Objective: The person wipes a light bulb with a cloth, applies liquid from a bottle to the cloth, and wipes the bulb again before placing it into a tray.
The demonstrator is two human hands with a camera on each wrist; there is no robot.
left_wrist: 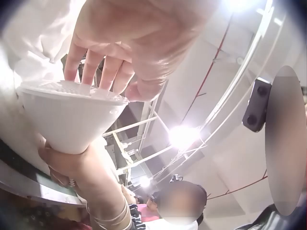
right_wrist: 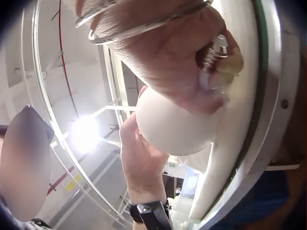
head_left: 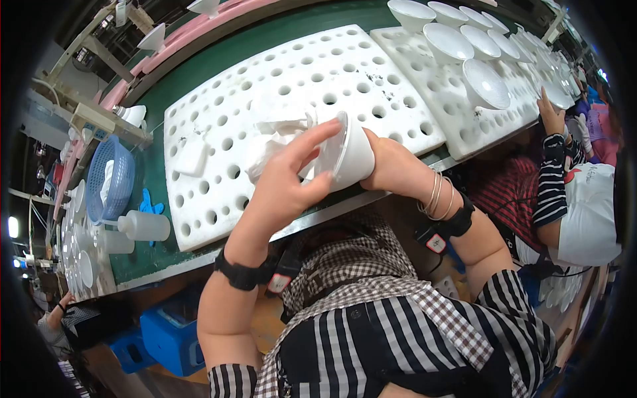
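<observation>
A white cone-shaped light bulb [head_left: 356, 156] is held on its side over the front of a white foam tray. My right hand [head_left: 393, 167] grips it around the narrow neck. In the right wrist view the metal screw base [right_wrist: 214, 53] pokes out between the fingers. Across the wide front face, my left hand [head_left: 284, 180] spreads its extended fingers, with fingertips and thumb at the rim [left_wrist: 38, 89]. A crumpled white plastic bag [head_left: 260, 158] lies on the foam behind the left hand.
The foam tray [head_left: 265, 73] has rows of round holes. A second tray [head_left: 431, 69] at right carries several bulbs [head_left: 488, 83]. At left are a blue basket [head_left: 113, 179], a white bottle [head_left: 149, 226] and a blue glove [head_left: 150, 202]. Another person's hand [head_left: 552, 113] is at far right.
</observation>
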